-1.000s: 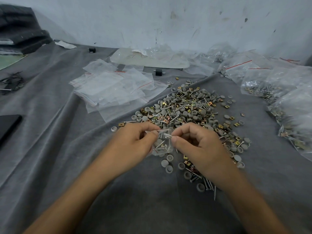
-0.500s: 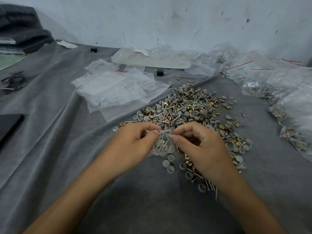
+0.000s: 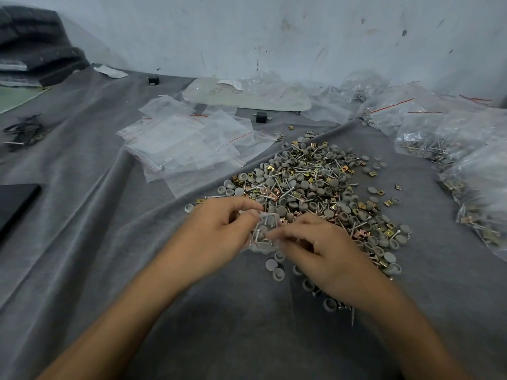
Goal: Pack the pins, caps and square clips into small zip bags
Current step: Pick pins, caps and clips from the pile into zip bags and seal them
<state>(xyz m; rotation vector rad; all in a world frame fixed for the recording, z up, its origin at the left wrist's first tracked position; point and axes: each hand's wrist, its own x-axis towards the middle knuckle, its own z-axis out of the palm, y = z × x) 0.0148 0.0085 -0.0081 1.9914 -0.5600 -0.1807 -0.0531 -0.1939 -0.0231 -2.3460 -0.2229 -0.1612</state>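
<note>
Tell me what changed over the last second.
The right hand shifted slightly toward the person, and its fingers now pinch lower on the small zip bag. The left hand kept its pinch on the bag's other side. Nothing was let go. The heap of pins, caps and clips, the empty bags and the filled bags stayed put.

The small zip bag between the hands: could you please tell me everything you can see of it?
The small zip bag is clear, thin, crinkled plastic. Metal pins and a grey cap show through it. The left hand and right hand pinch it from either side, at the near edge of the loose pile of parts on the grey cloth. Whether its mouth is sealed cannot be told.
</note>
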